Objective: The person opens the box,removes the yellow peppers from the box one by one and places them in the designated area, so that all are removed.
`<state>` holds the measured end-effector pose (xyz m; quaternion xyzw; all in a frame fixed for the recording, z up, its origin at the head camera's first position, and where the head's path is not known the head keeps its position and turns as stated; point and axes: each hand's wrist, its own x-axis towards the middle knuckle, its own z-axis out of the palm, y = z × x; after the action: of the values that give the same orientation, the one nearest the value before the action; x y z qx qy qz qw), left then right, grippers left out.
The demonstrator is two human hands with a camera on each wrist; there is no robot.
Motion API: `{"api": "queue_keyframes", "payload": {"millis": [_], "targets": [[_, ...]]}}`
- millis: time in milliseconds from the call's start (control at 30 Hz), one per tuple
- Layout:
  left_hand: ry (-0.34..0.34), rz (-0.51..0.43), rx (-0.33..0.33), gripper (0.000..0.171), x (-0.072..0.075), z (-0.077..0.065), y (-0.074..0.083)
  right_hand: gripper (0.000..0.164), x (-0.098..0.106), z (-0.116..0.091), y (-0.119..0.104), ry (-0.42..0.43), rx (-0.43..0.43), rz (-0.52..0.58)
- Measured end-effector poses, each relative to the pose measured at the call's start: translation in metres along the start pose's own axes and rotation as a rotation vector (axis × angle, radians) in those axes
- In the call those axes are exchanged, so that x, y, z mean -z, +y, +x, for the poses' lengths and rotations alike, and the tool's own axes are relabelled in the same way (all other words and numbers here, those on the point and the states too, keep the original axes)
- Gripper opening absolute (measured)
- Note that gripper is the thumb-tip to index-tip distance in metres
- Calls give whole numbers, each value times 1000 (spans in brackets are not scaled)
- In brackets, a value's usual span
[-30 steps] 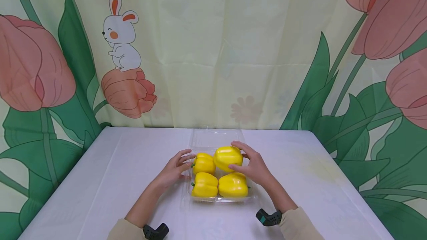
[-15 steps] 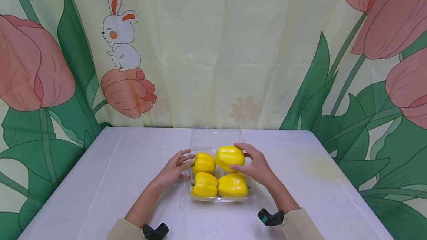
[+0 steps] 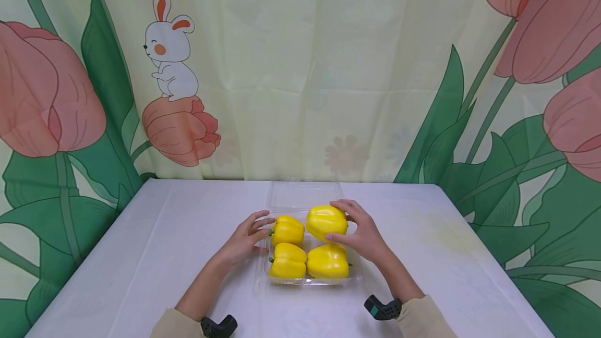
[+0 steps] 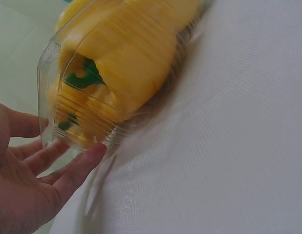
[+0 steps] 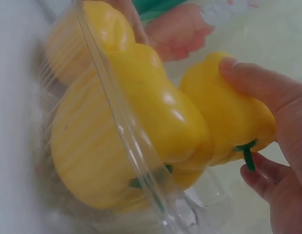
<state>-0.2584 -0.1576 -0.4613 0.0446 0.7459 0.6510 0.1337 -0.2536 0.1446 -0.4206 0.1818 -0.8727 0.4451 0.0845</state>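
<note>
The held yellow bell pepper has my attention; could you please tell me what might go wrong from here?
The held, glossy yellow bell pepper could slip, as its smooth skin sits against the right-hand grip. It might bump the near-right yellow bell pepper, which lies close by. The clear plastic box with an open lid may slide if nudged, since the left-hand grip has only spread fingers at its side.

The peppers (image 3: 326, 222) are coloured glossy yellow, their stems (image 5: 249, 158) dark green. The clear box (image 3: 305, 281) is patterned with ribs. The table (image 3: 197, 207) is covered in white, tinged faintly yellow near its right edge. Beyond its far edge, the cream curtain (image 3: 272, 67) is printed with pink tulips (image 3: 51, 93), green leaves (image 3: 110, 61) and a white rabbit (image 3: 171, 43). By the near edge, beige sleeves (image 3: 424, 317) are seen.
</note>
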Motion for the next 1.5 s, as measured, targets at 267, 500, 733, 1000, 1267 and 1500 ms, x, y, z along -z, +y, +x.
{"api": "queue_keyframes", "payload": {"millis": [267,500,733,1000,1267,1500], "targets": [[-3,-5,-4,52,0,-1,1,70,4,-3,-1,24,10,0],[-1,-11,4,52,0,-1,1,70,8,-6,0,43,11,-34],[-3,-12,1,52,0,-1,1,74,12,-8,2,58,3,-46],[-13,-8,-5,52,0,-4,4,78,16,-9,4,60,-42,-34],[-7,-9,-7,53,-1,-2,2,79,17,-11,8,66,-74,-15],[10,-15,1,53,-2,-2,2,75,20,-12,13,78,-76,-21]]}}
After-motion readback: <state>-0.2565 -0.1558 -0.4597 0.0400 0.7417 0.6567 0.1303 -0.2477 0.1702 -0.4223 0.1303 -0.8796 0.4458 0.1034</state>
